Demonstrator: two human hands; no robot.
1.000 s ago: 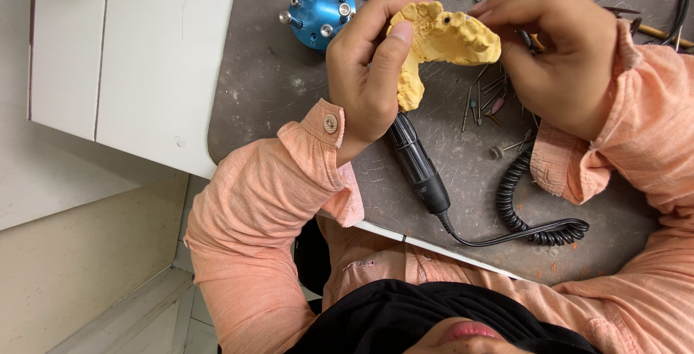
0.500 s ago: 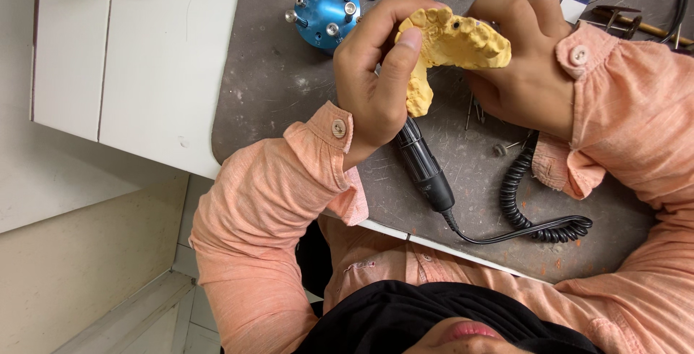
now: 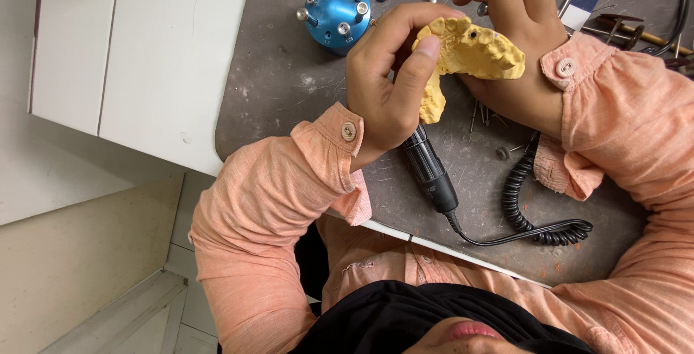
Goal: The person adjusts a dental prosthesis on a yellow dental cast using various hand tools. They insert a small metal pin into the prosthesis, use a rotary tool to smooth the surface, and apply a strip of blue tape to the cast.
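Observation:
My left hand (image 3: 387, 83) grips a yellow horseshoe-shaped dental cast (image 3: 473, 54), thumb pressed on its near end, holding it above the grey worktable (image 3: 289, 87). My right hand (image 3: 520, 43) lies behind and under the cast's far side. Its fingers curl toward the tools at the table's back, and what they hold is hidden. A black motor handpiece (image 3: 430, 170) lies on the table under my left wrist, with its coiled black cord (image 3: 517, 195) running to the right.
A round blue stand (image 3: 336, 11) with several upright burs sits at the back left of the table. Loose metal tools (image 3: 622, 32) lie at the back right. A white cabinet (image 3: 144, 50) adjoins the table's left edge, with floor below.
My right hand has slid from on top of the cast to behind it, fingers reaching toward the table's back. My left hand keeps its grip and has turned the cast slightly.

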